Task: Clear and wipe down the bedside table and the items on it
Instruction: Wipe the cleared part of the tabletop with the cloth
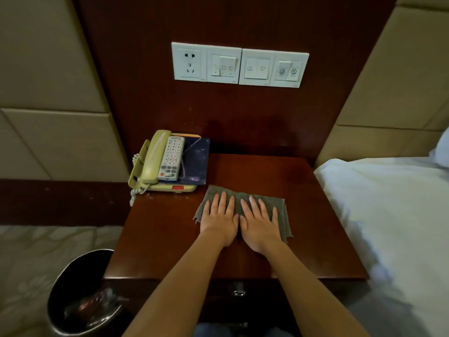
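A grey cloth (pixel 272 203) lies flat near the middle of the dark wooden bedside table (pixel 315 215). My left hand (pixel 220 218) and my right hand (pixel 260 223) press down on it side by side, fingers straight and spread. At the table's back left corner stands a yellow-green telephone (pixel 151 161). A white remote control (pixel 171 158) and a dark blue folder (pixel 196 160) lie on top of the phone, just beyond the cloth's far left corner.
A black bin (pixel 80 295) with wrapping inside stands on the floor at the table's left front. A bed with white sheets (pixel 388 215) borders the right side. A socket and switch panel (pixel 239 64) sits on the wall above. A drawer handle (pixel 239 289) shows below the front edge.
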`<state>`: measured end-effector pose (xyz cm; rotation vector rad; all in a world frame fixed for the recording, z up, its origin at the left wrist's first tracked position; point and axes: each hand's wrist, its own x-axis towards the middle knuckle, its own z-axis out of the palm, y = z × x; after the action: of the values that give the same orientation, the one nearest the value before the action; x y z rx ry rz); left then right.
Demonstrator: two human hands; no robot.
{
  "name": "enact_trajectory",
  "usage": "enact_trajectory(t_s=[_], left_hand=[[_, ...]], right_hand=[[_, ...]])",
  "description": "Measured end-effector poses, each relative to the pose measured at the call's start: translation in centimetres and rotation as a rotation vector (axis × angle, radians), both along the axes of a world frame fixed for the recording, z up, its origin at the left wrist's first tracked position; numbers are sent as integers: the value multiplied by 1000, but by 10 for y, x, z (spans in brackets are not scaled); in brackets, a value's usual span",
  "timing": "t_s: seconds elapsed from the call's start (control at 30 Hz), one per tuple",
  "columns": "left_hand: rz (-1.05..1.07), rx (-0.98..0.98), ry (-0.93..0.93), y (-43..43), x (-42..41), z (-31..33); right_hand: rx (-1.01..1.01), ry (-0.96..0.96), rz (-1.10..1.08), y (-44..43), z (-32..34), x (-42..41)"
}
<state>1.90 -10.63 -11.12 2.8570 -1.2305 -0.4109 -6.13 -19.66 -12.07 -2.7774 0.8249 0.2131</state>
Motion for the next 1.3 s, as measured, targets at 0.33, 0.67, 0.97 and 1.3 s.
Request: enact_trajectory(t_s=[0.33, 0.67, 0.97, 1.3], left_hand=[[13, 4, -3, 49, 13, 0], [135, 28, -30, 147, 68, 0], [192, 83, -87, 199, 80, -3], [172, 64, -151, 227, 32, -13]], right_hand=[[4, 87, -7, 48, 7, 23], [-23, 81, 167, 140, 9, 88], [-12, 57, 278, 187, 8, 108], [23, -8, 388, 201, 3, 63]])
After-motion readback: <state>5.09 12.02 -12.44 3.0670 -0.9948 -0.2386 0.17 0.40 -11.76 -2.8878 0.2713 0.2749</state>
